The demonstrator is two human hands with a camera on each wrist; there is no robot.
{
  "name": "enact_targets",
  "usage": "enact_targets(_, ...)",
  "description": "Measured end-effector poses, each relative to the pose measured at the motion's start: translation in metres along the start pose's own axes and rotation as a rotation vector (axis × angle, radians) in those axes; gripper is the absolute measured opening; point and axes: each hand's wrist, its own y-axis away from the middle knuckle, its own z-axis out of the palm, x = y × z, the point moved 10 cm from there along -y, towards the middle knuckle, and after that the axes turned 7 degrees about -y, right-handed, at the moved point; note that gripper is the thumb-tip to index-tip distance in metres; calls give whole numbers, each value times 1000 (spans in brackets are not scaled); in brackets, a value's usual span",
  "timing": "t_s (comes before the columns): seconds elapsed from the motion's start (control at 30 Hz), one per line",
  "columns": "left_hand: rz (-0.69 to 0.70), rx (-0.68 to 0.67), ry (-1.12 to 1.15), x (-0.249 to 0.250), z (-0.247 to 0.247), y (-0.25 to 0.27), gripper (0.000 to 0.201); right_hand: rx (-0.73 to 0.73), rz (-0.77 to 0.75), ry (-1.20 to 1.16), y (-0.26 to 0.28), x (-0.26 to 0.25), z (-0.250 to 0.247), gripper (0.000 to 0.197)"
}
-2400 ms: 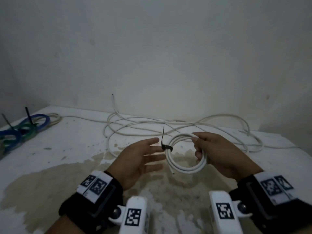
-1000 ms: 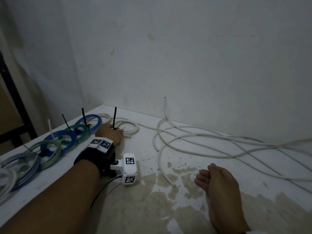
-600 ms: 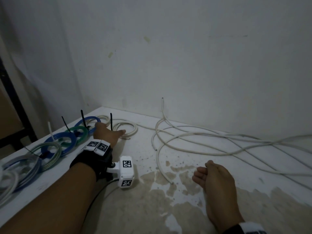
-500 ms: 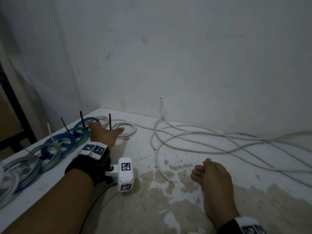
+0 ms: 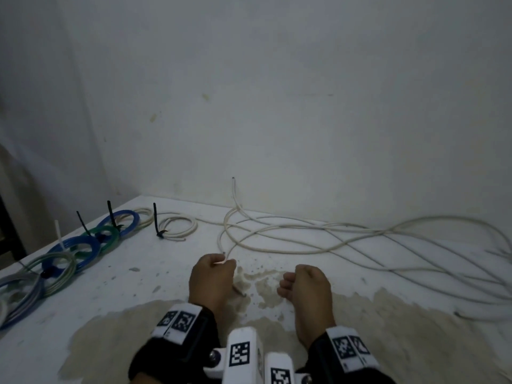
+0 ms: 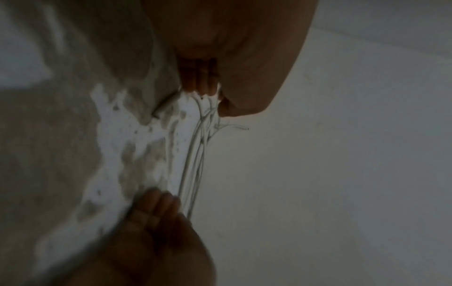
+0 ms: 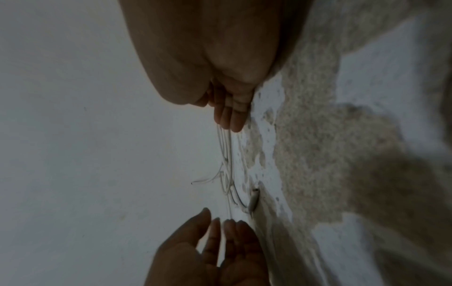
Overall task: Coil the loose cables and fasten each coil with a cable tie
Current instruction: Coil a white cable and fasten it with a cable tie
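Observation:
Long loose white cables (image 5: 304,236) sprawl over the stained white table (image 5: 116,295) along the wall. My left hand (image 5: 224,263) is in front of me, thumb and forefinger curled on one white cable near its end; the tip (image 5: 240,291) pokes out below the hand. My right hand (image 5: 288,284) rests beside it, fingers loosely curled and holding nothing. In the right wrist view the cable end (image 7: 254,195) lies on the table by the left hand (image 7: 215,241). A tied white coil (image 5: 180,225) with an upright black tie (image 5: 155,217) lies at the far left.
A row of tied blue, green and grey coils (image 5: 83,245) runs along the table's left edge, their ties sticking up. The wall (image 5: 277,106) closes the back. A brown stain (image 5: 138,328) covers the near table.
My left hand left the tied white coil at the far left and came back to the loose cable's end. The right hand stayed on the table. The head view swung right.

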Motion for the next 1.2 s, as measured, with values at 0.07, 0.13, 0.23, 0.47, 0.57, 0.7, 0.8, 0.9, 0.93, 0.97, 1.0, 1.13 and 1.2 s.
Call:
enact_targets(0.07, 5, -29, -198, -4, 0, -4, 53, -32, -13, 17, 1, -1, 0, 23)
enact_targets(0.13, 35, -32, -450, -3, -2, -7, 59, -70, 3, 27, 1, 2, 2, 21)
enact_targets(0.23, 104, -36, -638, 6, -1, -9, 40, -113, 38, -7, -1, 4, 3, 20)
enact_targets(0.47, 142, -72, -870, 26, 2, 4, 30, -96, 77, -111, -5, 8, -2, 13)
enact_targets(0.57, 106, -100, -786, 23, -8, 5, 29, -109, 82, -149, -5, 9, -2, 12)
enact_targets(0.7, 20, -293, -225, 34, -15, 24, 1, -212, 56, -107, -1, 6, 5, 29)
enact_targets(0.8, 77, -396, -1, 68, -24, 45, 22, -299, -135, 399, 6, -5, 21, 53)
enact_targets(0.9, 142, -514, 171, 113, -31, 72, 26, -318, -560, 757, 28, -44, 51, 66)
enact_targets(0.93, 160, -559, 241, 127, -32, 80, 24, -333, -684, 829, 39, -56, 61, 66)
enact_targets(0.97, 176, -612, 320, 140, -32, 91, 23, -342, -762, 873, 48, -66, 69, 64)
enact_targets(1.0, 207, -678, 393, 153, -31, 101, 24, -351, -797, 879, 55, -74, 74, 60)
enact_targets(1.13, 420, -629, 424, 191, -37, 118, 14, -445, -722, 860, 64, -92, 84, 25)
enact_targets(1.2, 483, -452, 424, 203, -47, 111, 13, -529, -665, 839, 68, -91, 81, 28)
